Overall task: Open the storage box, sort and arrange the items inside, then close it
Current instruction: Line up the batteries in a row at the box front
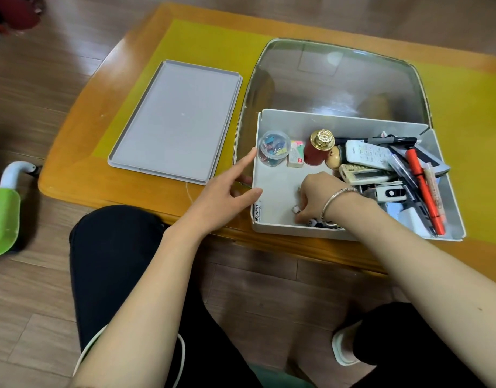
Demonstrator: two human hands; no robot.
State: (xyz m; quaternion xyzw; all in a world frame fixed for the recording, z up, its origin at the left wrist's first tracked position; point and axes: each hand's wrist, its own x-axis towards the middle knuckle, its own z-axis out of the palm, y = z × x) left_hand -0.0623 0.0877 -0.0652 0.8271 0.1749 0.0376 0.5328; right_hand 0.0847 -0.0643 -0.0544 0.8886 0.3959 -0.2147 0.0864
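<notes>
A single head-worn camera looks forward and steeply down from close above a seated person's lap. It faces the near edge of a low table [81, 175], wide-angled.

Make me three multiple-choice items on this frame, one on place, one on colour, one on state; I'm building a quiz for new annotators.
1. Where does the lid lie?
A. on the table, left of the storage box
B. on the box
C. on the floor

2. What colour is the bottle with the gold cap?
A. blue
B. red
C. green

3. What is the right hand doing?
A. resting on the lid
B. hanging idle
C. reaching into the box, fingers curled over small items

Answers: 1 A, the lid lies flat beside the box; 2 B, its body is red; 3 C, the hand is inside the near wall.
</notes>
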